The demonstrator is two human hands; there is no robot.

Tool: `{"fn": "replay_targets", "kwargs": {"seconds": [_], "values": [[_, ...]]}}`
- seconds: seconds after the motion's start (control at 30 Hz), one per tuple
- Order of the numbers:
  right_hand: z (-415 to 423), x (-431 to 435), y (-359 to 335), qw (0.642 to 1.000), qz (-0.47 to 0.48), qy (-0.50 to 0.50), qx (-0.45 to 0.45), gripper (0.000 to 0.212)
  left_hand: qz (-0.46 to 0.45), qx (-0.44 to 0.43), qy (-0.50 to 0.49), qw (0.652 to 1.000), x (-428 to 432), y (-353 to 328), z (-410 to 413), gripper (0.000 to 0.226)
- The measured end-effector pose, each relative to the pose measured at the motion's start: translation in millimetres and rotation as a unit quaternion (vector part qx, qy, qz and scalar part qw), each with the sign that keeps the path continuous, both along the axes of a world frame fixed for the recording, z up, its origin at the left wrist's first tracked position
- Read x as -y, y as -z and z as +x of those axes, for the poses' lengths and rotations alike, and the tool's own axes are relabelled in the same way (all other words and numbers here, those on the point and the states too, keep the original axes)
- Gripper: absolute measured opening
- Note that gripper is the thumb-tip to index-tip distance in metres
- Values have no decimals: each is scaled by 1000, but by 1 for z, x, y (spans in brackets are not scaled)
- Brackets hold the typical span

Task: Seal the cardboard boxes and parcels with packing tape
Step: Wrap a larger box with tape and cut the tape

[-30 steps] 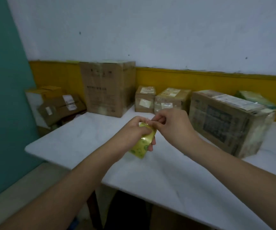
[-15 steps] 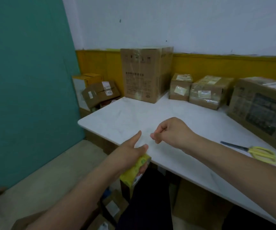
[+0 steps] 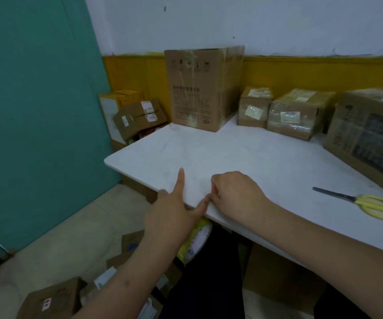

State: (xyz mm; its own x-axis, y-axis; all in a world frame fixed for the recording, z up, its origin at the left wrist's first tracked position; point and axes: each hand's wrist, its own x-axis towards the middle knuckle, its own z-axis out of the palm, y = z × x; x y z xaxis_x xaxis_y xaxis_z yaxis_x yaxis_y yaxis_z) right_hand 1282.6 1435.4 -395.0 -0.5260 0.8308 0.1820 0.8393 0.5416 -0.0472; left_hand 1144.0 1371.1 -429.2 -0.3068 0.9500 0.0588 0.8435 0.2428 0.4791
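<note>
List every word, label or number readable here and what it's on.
Nothing can be read.
Tall box: printed lines and symbols, blurred.
Small box and wrapped parcel: stickers, too small.
Large box: dark print, blurred.
Floor parcel: white labels, too small.
Tape roll: markings blurred.

At the near edge of the white counter [image 3: 243, 153], the left hand [image 3: 169, 215] holds a yellow roll of packing tape [image 3: 196, 240] underneath, forefinger laid on top. The right hand [image 3: 234, 194] sits curled just beside it.
</note>
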Motion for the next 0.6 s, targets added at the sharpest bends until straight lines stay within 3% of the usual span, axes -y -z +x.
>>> {"fn": "replay_targets", "kwargs": {"seconds": [0.13, 0.37, 0.43, 0.5, 0.6], "values": [[23, -13, -5, 992, 60, 94, 64, 62, 25, -220, -14, 975, -15, -3, -3, 88], [55, -19, 20, 994, 95, 53, -21, 42, -8, -272, 83, 959, -79, -11, 5, 69], [70, -17, 13, 990, 120, 45, -50, 39, 53, -323, 139, 935, -97, -13, 9, 65], [93, -16, 1, 982, 166, 36, -84, 32, 154, -366, 231, 888, -114, -17, 20, 65], [150, -11, -13, 947, 289, 42, -133, 27, 281, -295, 324, 854, -135, -26, 67, 62]]}}
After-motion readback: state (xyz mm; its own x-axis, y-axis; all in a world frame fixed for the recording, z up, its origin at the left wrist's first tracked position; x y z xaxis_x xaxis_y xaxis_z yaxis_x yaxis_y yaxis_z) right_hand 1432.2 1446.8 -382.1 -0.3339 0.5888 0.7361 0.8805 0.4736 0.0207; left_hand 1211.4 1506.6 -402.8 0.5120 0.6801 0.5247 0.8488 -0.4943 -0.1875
